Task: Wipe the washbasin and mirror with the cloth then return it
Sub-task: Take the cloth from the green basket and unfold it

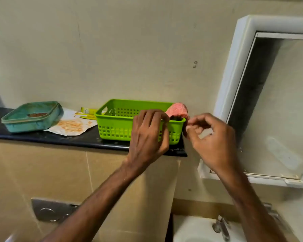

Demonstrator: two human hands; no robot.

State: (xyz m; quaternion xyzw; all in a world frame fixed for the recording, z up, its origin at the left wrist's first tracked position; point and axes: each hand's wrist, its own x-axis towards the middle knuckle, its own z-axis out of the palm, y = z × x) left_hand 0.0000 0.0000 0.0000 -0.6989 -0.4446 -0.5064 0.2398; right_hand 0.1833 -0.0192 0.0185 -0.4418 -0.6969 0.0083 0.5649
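Note:
A pink cloth lies bunched in the right end of a green plastic basket on a dark shelf. My left hand is in front of the basket, its fingers curled over the near rim just beside the cloth. My right hand hovers at the basket's right end with fingers loosely curled, and nothing shows in its grasp. The white-framed mirror hangs on the wall to the right. A corner of the white washbasin with its metal tap shows at the bottom right.
The dark shelf also carries a teal lidded box, stained paper and a yellow packet. A metal flush plate sits in the tiled wall below. The shelf ends just right of the basket.

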